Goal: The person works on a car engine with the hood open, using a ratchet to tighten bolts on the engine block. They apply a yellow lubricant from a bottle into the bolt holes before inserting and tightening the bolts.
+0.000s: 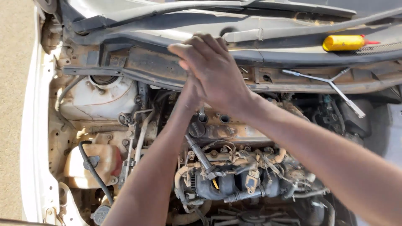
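Both hands, right hand [213, 73] over left hand [190, 90], clasp a slim metal tool [201, 112].

Wrench [331, 86] right of hands [209, 73] (behind engine [234, 167])

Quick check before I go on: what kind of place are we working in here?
An open car engine bay, apparently outdoors in sunlight. Both hands, right hand over left hand, grip a tool standing in the engine; wiper arms and a coolant tank are in view.
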